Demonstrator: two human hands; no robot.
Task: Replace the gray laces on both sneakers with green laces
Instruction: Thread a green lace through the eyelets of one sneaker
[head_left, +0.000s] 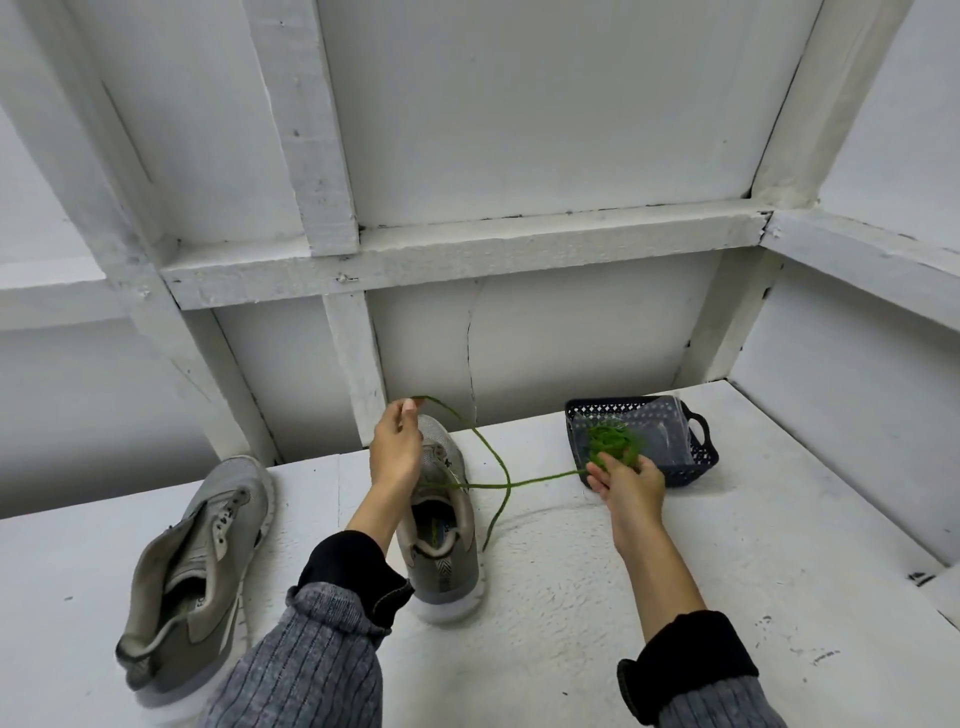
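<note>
The left hand (395, 447) pinches one green lace (493, 457) up high; the right hand (626, 480) grips the green bundle (613, 441) at the basket (696, 457); pull slowly so it comes free untangled.

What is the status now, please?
Left hand pinches green lace above middle sneaker. Right hand grips green bundle at basket. Nothing blocking.

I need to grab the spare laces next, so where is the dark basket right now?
In the head view the dark basket sits on the white surface at right, against the wall, with the right hand at its near rim.
</note>
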